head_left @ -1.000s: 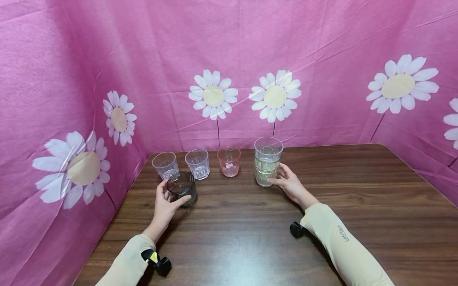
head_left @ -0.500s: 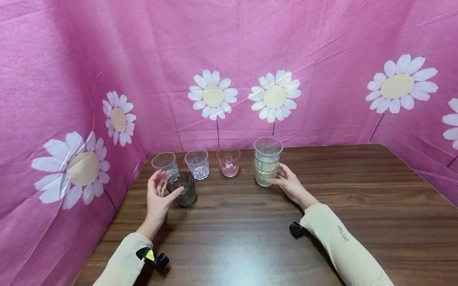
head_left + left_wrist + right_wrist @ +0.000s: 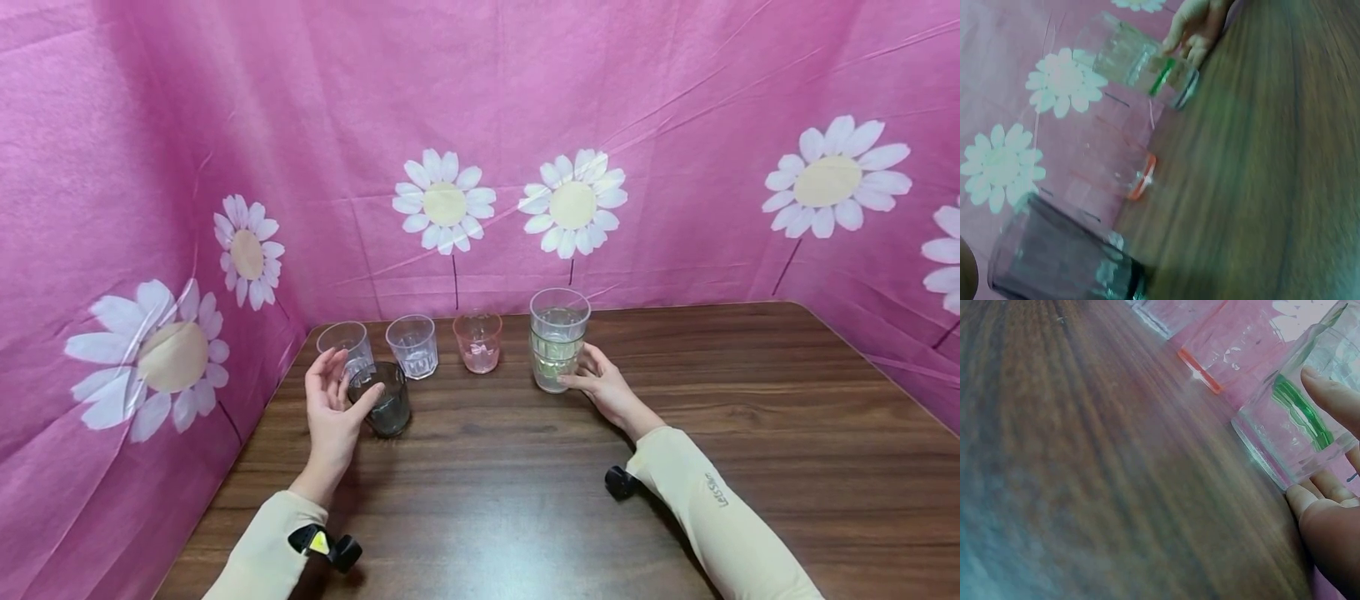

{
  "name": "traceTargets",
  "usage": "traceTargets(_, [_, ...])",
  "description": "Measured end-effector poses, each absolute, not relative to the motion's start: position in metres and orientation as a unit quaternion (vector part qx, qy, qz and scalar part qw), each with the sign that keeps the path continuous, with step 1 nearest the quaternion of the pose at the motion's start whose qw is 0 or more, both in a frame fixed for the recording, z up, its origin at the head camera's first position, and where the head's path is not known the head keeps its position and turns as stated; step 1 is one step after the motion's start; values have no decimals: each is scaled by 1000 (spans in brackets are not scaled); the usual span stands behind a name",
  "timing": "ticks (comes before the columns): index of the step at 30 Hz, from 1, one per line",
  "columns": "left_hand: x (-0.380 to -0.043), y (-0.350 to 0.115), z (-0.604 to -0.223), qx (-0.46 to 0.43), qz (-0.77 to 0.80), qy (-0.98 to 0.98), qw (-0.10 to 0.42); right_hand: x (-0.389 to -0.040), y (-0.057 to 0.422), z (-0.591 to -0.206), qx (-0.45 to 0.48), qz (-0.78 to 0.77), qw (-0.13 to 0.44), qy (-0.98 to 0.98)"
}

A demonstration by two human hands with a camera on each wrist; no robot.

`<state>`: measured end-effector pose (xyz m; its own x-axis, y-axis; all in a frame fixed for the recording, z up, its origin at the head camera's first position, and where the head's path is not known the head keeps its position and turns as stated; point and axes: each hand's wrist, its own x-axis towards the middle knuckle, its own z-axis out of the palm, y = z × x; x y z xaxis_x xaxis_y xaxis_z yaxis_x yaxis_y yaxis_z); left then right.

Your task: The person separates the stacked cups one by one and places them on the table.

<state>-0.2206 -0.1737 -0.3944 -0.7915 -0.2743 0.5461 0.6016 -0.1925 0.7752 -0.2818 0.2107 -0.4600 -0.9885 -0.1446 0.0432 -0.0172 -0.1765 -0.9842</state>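
A dark smoky glass [image 3: 392,410] stands upright at the left of the table. My left hand [image 3: 332,421] is beside it with fingers spread and loosely bent; the thumb overlaps the rim in the head view. At the back middle rises a stack of nested glasses [image 3: 556,354], clear at the top with a greenish band lower down. My right hand [image 3: 609,390] holds the stack low, thumb on the near side and fingers around the right. In the right wrist view, the base of the stack [image 3: 1266,453] meets the table.
Two clear glasses, one at the far left [image 3: 347,337] partly hidden by the left hand and another [image 3: 413,348] to its right, stand along the back. A pink glass [image 3: 478,346] comes between them and the stack. Behind the wooden table [image 3: 712,367] hangs a pink flowered cloth [image 3: 495,92].
The left hand has let go of the dark glass: its fingers have spread and shifted left, while the glass stays upright. My right hand and the stack keep their place.
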Motion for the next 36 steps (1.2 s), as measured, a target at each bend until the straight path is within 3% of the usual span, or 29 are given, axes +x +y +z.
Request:
traceTargets(9, [-224, -144, -376, -215, -756, -560, 263, -282, 211, -459, -61, -765, 39, 641])
traceTargets(19, [-232, -99, -364, -266, -733, -592, 201, -281, 210, -457, -57, -763, 43, 642])
traceTargets(36, [-249, -35, -382, -297, -682, -658, 118, -281, 210, -457, -61, -763, 40, 643])
